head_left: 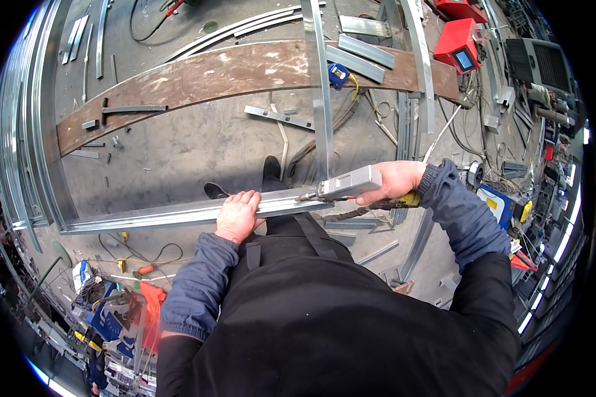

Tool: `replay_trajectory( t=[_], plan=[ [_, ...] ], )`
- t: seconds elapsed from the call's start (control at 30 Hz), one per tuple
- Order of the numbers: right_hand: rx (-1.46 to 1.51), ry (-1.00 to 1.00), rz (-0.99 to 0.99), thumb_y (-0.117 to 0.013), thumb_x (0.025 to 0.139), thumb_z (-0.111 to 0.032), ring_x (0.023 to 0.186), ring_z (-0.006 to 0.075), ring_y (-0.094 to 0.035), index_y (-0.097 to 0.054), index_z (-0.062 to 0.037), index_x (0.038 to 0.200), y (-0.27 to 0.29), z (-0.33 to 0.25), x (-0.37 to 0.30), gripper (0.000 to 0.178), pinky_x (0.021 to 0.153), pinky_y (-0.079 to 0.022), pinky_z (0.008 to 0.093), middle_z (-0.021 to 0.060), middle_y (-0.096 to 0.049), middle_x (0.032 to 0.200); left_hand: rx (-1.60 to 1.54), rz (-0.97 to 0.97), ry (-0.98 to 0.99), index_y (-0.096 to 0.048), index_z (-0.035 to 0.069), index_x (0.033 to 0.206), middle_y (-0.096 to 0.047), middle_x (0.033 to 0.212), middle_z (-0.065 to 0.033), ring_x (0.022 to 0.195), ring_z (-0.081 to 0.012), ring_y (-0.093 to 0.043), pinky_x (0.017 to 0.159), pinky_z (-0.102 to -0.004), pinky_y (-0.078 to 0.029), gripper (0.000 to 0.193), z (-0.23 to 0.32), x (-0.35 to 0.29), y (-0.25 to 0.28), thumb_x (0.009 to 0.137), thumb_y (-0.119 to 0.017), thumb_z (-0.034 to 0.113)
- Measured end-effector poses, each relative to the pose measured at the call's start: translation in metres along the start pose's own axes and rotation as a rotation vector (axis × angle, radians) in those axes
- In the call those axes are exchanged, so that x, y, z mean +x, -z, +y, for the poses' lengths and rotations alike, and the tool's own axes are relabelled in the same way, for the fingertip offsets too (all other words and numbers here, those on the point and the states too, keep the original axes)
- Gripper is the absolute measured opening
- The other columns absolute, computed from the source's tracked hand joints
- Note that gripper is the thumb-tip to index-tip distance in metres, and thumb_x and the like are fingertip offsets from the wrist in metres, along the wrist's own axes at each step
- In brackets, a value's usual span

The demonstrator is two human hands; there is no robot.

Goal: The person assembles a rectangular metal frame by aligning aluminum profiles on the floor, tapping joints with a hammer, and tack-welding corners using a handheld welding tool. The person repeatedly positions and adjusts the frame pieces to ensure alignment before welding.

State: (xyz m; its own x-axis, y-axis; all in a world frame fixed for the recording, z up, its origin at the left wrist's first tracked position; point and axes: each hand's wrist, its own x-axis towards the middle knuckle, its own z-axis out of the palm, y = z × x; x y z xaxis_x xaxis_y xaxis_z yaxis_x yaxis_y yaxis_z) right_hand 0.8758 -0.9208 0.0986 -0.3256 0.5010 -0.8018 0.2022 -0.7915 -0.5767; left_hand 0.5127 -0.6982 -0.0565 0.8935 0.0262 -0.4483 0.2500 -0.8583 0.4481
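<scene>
My left hand (239, 216) lies over the near silver metal rail (146, 219), its fingers bent across the top edge and its thumb hidden. To the right, my right hand (396, 180) is closed around a welding torch (348, 183) with a boxy grey body. Its narrow brownish nozzle points left and touches or nearly touches the rail's right end; I cannot tell which. There an upright-looking metal profile (319, 99) meets the rail and runs away from me. Partly under my right hand, a yellow part (409, 199) shows.
A rusty brown beam (245, 66) crosses beyond, carrying a blue tape measure (338, 75) and a hammer (136, 108). A spirit level (279, 117) lies on the floor. Red machines (457, 46) stand far right. Long metal profiles (30, 126) are stacked left; cables trail across the floor.
</scene>
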Motion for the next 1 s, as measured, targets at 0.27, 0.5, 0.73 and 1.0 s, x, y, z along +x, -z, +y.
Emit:
replay_trajectory(
  t=[0.27,0.5,0.73,1.0],
  plan=[
    [-0.051,-0.100,-0.050,-0.078,0.099,-0.049,0.118,0.0256,-0.066,-0.063,-0.0060,0.143,0.007,-0.006,0.005,0.064,0.106,-0.051,0.0377,0.0149,-0.073,0.132,0.007,-0.022,0.016,-0.061,0.009,0.140,-0.067,0.142,-0.0095,0.134,-0.0283,-0.062,0.112,-0.0445,-0.048,0.073,0.004,0.001,0.006,0.079,-0.089,0.040],
    [-0.029,-0.156,-0.101,-0.077,0.100,-0.046,0.096,0.0209,-0.065,-0.064,-0.0082,0.142,0.015,-0.020,0.007,0.058,0.089,-0.055,0.0370,0.0104,-0.076,0.116,-0.008,0.005,0.012,-0.062,0.008,0.138,-0.067,0.142,-0.0099,0.134,-0.0289,-0.063,0.112,-0.0438,-0.049,0.072,0.004,0.001,0.006,0.078,-0.090,0.039],
    [-0.027,-0.137,-0.159,-0.077,0.101,-0.045,0.085,0.0161,-0.062,-0.064,-0.0083,0.142,0.022,-0.012,0.017,0.057,0.079,-0.055,0.0343,0.0054,-0.074,0.109,-0.014,0.022,0.010,-0.062,0.008,0.138,-0.067,0.141,-0.0098,0.133,-0.0296,-0.064,0.112,-0.0439,-0.049,0.074,0.004,0.002,0.004,0.077,-0.091,0.038],
    [-0.011,-0.120,-0.163,-0.077,0.101,-0.046,0.095,0.0173,-0.063,-0.063,-0.0071,0.145,0.024,-0.007,0.020,0.060,0.086,-0.055,0.0345,0.0068,-0.075,0.116,-0.005,-0.001,0.011,-0.062,0.008,0.139,-0.067,0.143,-0.0094,0.134,-0.0293,-0.063,0.112,-0.0438,-0.048,0.074,0.004,0.002,0.005,0.077,-0.091,0.037]
  ],
)
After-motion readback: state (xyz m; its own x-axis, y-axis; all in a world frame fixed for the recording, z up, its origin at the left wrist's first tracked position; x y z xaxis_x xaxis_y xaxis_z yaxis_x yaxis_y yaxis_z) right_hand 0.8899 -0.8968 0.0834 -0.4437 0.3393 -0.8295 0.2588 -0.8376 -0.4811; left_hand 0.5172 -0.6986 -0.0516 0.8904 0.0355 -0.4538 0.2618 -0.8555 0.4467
